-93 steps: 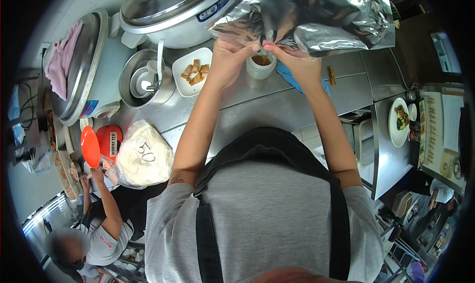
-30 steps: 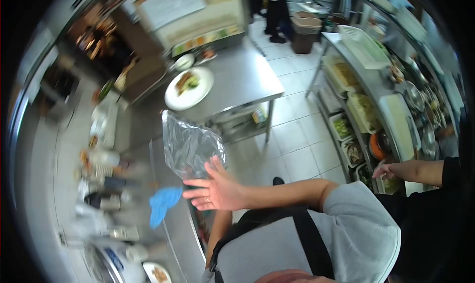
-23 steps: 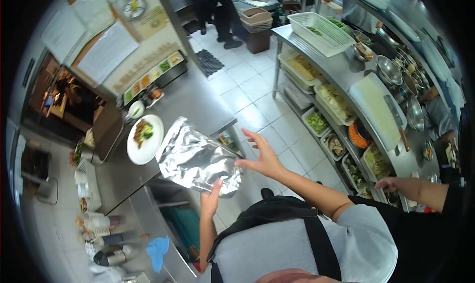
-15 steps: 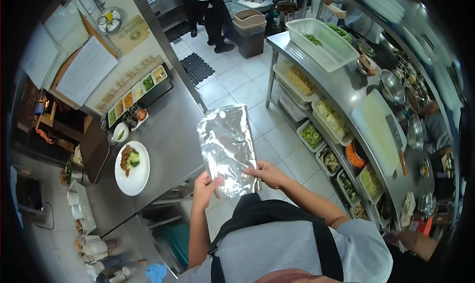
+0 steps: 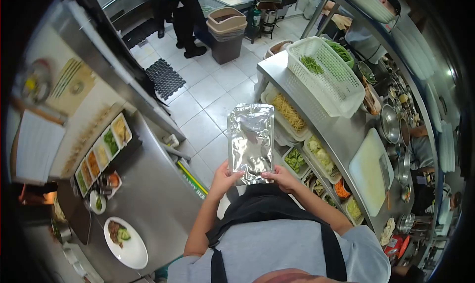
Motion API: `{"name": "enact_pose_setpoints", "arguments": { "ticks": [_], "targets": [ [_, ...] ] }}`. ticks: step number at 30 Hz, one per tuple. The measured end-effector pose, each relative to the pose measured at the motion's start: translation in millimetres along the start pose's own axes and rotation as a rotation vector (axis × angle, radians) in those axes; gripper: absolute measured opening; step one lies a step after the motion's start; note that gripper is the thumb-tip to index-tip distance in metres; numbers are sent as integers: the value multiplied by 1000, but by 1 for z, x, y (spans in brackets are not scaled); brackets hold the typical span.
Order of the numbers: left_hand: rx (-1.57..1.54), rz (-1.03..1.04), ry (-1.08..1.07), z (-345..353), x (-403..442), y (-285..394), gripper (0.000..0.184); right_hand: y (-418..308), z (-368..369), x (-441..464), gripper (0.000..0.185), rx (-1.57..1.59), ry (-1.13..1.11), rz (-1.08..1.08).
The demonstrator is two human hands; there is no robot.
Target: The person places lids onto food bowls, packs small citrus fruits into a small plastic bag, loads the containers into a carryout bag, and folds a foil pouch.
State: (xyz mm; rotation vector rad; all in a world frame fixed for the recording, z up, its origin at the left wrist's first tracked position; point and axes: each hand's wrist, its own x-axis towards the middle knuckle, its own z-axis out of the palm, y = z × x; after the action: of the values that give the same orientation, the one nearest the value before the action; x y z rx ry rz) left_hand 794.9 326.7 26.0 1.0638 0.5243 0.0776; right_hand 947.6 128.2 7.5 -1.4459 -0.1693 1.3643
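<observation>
A silver foil pouch [image 5: 251, 142] is held upright in front of my body, over the tiled floor. My left hand [image 5: 227, 179] grips its lower left corner, thumb on the front face. At the lower right corner my right hand [image 5: 281, 178] pinches the same pouch, thumb also on the front. The fingers behind the foil are hidden. The pouch looks flat, with a creased, shiny surface.
Left, a steel counter [image 5: 173, 218] bears a white plate of food [image 5: 126, 242] and a garnish tray [image 5: 103, 152]. Right, a steel table holds a white basket [image 5: 324, 75] and a cutting board [image 5: 368, 171]. A bin [image 5: 225, 40] and people's legs [image 5: 185, 25] are ahead.
The view has swung right from the earlier counter towards the aisle. Both hands, apart a moment ago, now hold the pouch; it hangs straighter. The plate sits lower left in view.
</observation>
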Motion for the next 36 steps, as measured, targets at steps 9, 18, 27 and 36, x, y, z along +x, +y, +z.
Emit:
{"name": "enact_pose_setpoints", "arguments": {
  "ticks": [9,18,27,36],
  "targets": [
    [680,235,489,-57,209,60,63,-30,-152,130,58,-551,231,-98],
    [1071,641,289,24,501,249,60,-34,-240,108,32,-975,434,340],
    [1527,680,-144,176,847,197,38,-19,-133,147,14,-556,712,521],
    [1763,447,-458,198,1012,4,28,-86,-17,251,43,181,993,632]
  ]
}}
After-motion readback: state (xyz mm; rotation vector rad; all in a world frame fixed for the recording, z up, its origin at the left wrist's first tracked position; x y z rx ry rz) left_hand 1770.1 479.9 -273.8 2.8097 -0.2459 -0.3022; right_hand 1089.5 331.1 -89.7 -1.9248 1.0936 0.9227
